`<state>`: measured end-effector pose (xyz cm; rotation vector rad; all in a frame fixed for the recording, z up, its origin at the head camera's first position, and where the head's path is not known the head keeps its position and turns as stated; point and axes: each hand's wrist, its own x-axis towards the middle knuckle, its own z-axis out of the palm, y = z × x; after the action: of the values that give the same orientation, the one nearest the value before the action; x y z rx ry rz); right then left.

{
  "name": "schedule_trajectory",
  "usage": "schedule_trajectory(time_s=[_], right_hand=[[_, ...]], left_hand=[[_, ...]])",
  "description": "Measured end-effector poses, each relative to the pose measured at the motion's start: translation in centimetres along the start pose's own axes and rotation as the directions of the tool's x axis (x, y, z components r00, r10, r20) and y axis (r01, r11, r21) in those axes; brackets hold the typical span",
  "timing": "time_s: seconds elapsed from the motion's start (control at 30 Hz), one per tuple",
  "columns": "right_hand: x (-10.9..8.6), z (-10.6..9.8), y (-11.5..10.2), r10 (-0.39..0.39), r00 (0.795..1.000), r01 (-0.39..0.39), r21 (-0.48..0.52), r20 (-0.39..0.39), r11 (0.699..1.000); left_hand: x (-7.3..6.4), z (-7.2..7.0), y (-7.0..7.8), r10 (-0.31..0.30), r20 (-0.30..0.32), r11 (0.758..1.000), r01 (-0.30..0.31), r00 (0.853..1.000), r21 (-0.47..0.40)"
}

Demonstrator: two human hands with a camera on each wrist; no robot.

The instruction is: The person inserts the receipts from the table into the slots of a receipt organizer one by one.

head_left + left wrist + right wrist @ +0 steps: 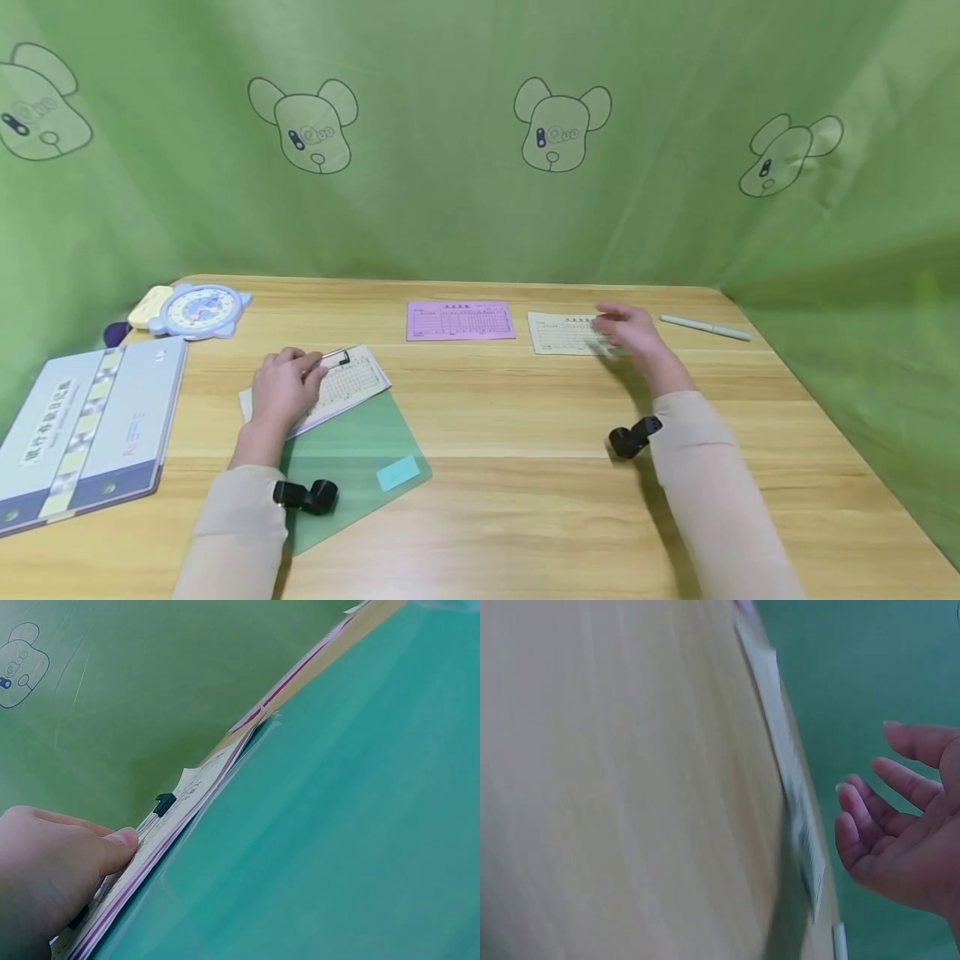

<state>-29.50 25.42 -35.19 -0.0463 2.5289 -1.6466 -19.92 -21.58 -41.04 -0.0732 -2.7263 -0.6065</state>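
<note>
My left hand (287,385) pinches a thin metal clip with black ends (335,359) on a stack of printed forms (351,385). In the left wrist view, the thumb (124,838) lies against the clip, between its black ends; the other fingertips are hidden. Beneath the stack is a green translucent folder (352,446) bearing a light blue label (397,473). My right hand (633,333) hovers over a pale green form (558,335) at the back right. Its fingers are loosely bent and hold nothing, as the right wrist view shows.
A pink form (461,322) lies at the back middle, and a pale pen (705,327) at the right. On the left are a large blue-grey binder (142,408), a blue clock-shaped object (201,311) and a cream object (150,307). Green curtains (450,208) surround the wooden table (525,500).
</note>
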Motion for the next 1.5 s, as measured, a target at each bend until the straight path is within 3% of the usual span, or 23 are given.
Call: schedule_trajectory(time_s=[0.23, 0.47, 0.67, 0.93, 1.17, 1.27, 1.5], right_hand=[[0.6, -2.5, 2.5, 0.083, 0.991, -0.092, -0.083, -0.108, 0.992], [0.9, -3.3, 3.8, 0.145, 0.975, -0.164, -0.108, -0.167, 0.981], [0.8, -3.1, 4.4, 0.150, 0.980, -0.174, -0.204, -0.127, 0.963], [0.7, -2.9, 3.8, 0.209, 0.972, -0.235, -0.386, -0.109, 0.892], [0.7, -2.9, 4.1, 0.184, 0.977, -0.213, -0.498, -0.108, 0.840], [0.6, -2.9, 4.1, 0.178, 0.978, -0.210, -0.516, -0.112, 0.830], [0.4, -2.8, 4.0, 0.171, 0.980, -0.200, -0.502, -0.103, 0.841]], left_hand=[[-0.1, 0.0, -0.1, -0.012, 0.014, 1.000, 0.012, 1.000, -0.002], [0.1, 0.1, -0.1, -0.014, 0.007, 1.000, 0.014, 1.000, -0.012], [0.2, 0.0, -0.1, -0.022, 0.010, 1.000, 0.023, 1.000, -0.021], [0.1, 0.0, -0.1, -0.031, 0.010, 0.999, 0.031, 0.999, -0.035], [0.0, 0.0, 0.0, -0.041, 0.013, 0.998, 0.041, 0.999, -0.038], [0.0, 0.0, 0.0, -0.039, 0.016, 0.998, 0.039, 0.999, -0.039], [0.0, 0.0, 0.0, -0.031, 0.010, 0.998, 0.031, 0.999, -0.045]])
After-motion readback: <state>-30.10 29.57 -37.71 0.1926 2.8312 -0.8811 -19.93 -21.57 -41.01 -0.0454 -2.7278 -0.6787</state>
